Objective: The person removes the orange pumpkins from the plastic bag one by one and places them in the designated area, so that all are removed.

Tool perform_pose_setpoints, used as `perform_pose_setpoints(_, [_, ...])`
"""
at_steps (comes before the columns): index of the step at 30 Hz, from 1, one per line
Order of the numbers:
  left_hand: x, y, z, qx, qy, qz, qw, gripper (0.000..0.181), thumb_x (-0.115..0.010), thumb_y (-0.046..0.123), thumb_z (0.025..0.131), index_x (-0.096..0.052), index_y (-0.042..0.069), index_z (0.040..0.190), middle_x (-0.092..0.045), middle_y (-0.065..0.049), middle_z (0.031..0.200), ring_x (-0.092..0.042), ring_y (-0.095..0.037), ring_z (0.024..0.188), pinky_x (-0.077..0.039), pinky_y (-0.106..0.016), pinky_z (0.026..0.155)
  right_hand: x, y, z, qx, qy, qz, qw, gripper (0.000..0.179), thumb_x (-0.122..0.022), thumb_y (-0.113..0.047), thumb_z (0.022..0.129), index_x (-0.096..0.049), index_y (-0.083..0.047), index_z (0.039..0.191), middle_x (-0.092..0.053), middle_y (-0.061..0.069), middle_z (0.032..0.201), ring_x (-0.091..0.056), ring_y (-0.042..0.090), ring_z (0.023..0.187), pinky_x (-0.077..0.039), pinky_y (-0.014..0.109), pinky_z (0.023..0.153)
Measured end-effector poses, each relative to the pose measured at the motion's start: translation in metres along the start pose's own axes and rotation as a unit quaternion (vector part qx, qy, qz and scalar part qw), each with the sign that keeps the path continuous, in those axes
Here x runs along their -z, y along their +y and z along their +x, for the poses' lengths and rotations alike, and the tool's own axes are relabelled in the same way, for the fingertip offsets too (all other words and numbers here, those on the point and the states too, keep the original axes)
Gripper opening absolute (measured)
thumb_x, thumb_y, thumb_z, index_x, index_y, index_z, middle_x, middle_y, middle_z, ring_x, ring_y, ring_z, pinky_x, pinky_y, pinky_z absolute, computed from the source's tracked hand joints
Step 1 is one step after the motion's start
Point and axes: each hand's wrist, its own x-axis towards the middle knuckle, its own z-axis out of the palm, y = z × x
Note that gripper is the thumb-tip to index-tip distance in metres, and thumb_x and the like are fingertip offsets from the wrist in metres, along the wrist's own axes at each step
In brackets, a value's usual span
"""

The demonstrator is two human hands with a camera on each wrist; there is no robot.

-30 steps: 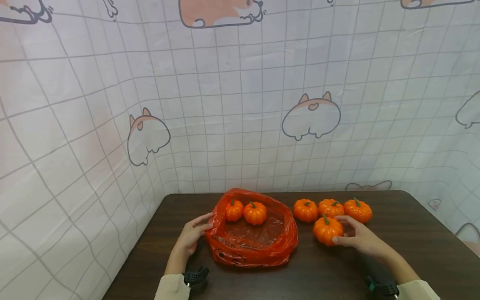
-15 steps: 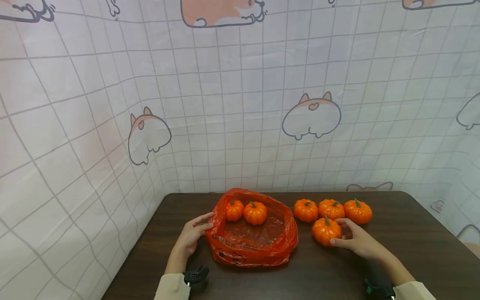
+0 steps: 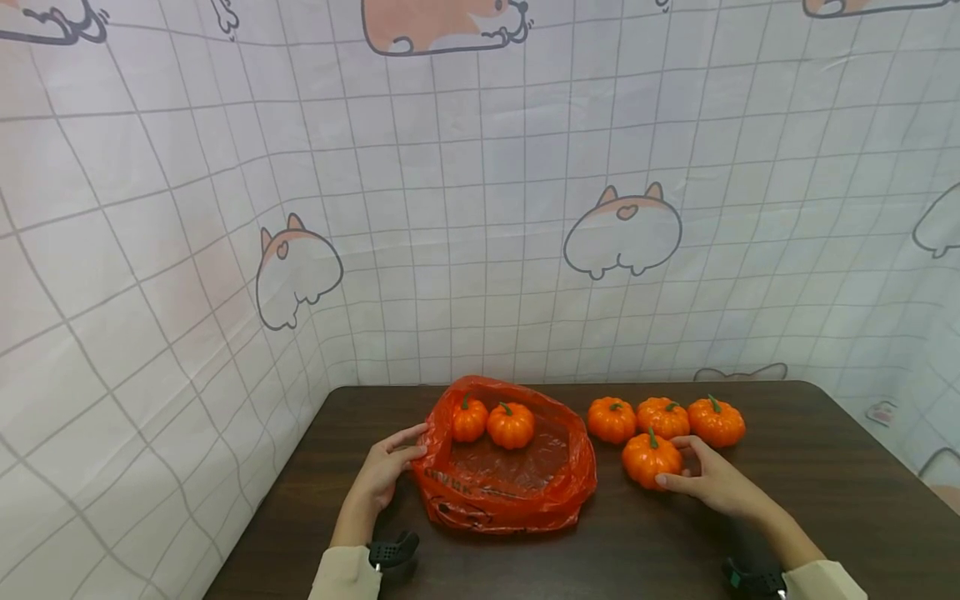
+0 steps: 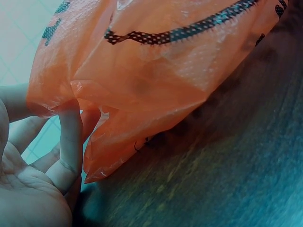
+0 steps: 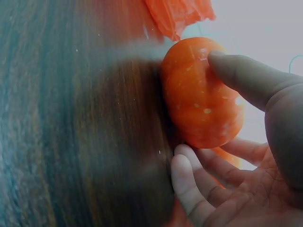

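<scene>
A red plastic bag (image 3: 510,508) with black print lies with its mouth spread wide, two small orange pumpkins (image 3: 511,426) inside near its back. My left hand (image 3: 382,475) holds the bag's left rim; in the left wrist view, the bag film (image 4: 142,85) passes among the fingers. To the right of the bag, my right hand (image 3: 716,479) grips a small orange pumpkin (image 3: 649,461) with a green stem, the thumb on its near side. In the right wrist view, the thumb presses that pumpkin (image 5: 199,94) and the fingers curl beneath it, low over the table.
Behind the gripped pumpkin, several more stand in a row, among them a left one (image 3: 612,420) and a right one (image 3: 716,422). The dark wooden table (image 3: 600,558) meets a white grid-patterned cloth (image 3: 480,317) at its back edge.
My right hand has shifted slightly left with the pumpkin, closer to the bag. The left hand stays at the bag's rim.
</scene>
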Motion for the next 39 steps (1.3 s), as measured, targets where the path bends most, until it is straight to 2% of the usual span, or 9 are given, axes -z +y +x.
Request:
perform_pose_setpoints(9, [0.0000, 0.0014, -0.0017, -0.002, 0.002, -0.001, 1.0000, 0.042, -0.067, 0.010, 0.097, -0.065, 0.010, 0.139, -0.068, -0.013, 0.129, -0.069, -0.015, 0.091, -0.053, -0.031, 0.081, -0.0027, -0.0027, 0.0020, -0.001, 0.002, -0.003, 1.0000, 0.078, -0.073, -0.033, 0.095, -0.032, 0.010, 0.145, -0.057, 0.031, 0.135, -0.064, 0.027, 0.108, -0.053, 0.031, 0.076])
perform_pose_setpoints(14, [-0.0012, 0.0028, -0.0014, -0.003, 0.002, -0.002, 1.0000, 0.042, -0.067, 0.010, 0.097, -0.065, 0.010, 0.139, -0.067, -0.012, 0.131, -0.069, -0.014, 0.091, -0.053, -0.031, 0.081, -0.0026, -0.0048, 0.0021, -0.004, 0.006, -0.007, 1.0000, 0.076, -0.072, -0.034, 0.095, -0.033, 0.009, 0.144, -0.059, 0.029, 0.132, -0.062, 0.023, 0.103, -0.051, 0.030, 0.073])
perform_pose_setpoints(19, [-0.0007, 0.0028, -0.0016, -0.001, 0.002, 0.000, 1.0000, 0.042, -0.067, 0.009, 0.097, -0.065, 0.010, 0.139, -0.067, -0.013, 0.130, -0.069, -0.015, 0.091, -0.053, -0.032, 0.080, -0.0023, -0.0069, 0.0026, -0.014, 0.003, -0.001, 0.9999, 0.077, -0.073, -0.035, 0.095, -0.033, 0.010, 0.143, -0.059, 0.028, 0.131, -0.060, 0.023, 0.102, -0.050, 0.031, 0.073])
perform_pose_setpoints(28, [0.0001, 0.0018, -0.0016, 0.003, 0.000, 0.000, 1.0000, 0.044, -0.067, 0.010, 0.097, -0.063, 0.009, 0.141, -0.074, -0.006, 0.112, -0.069, -0.013, 0.091, -0.053, -0.030, 0.082, -0.0024, -0.0075, 0.0037, -0.023, 0.007, -0.010, 0.9997, 0.078, -0.073, -0.037, 0.094, -0.034, 0.011, 0.142, -0.057, 0.030, 0.132, -0.060, 0.025, 0.102, -0.050, 0.033, 0.074])
perform_pose_setpoints(36, [-0.0002, 0.0016, -0.0022, -0.001, 0.005, 0.002, 1.0000, 0.041, -0.067, 0.010, 0.097, -0.065, 0.010, 0.138, -0.070, -0.011, 0.125, -0.068, -0.014, 0.092, -0.053, -0.031, 0.080, -0.0036, -0.0066, 0.0056, -0.026, 0.013, -0.017, 0.9994, 0.078, -0.073, -0.039, 0.094, -0.036, 0.010, 0.141, -0.057, 0.030, 0.131, -0.061, 0.028, 0.106, -0.051, 0.034, 0.076])
perform_pose_setpoints(39, [0.0000, 0.0013, -0.0019, -0.001, 0.004, 0.002, 1.0000, 0.042, -0.067, 0.010, 0.097, -0.065, 0.010, 0.139, -0.071, -0.011, 0.123, -0.068, -0.014, 0.092, -0.053, -0.031, 0.080, -0.0037, -0.0059, 0.0067, -0.028, 0.017, -0.028, 0.9991, 0.079, -0.073, -0.041, 0.094, -0.036, 0.010, 0.141, -0.056, 0.030, 0.133, -0.061, 0.031, 0.110, -0.051, 0.034, 0.078])
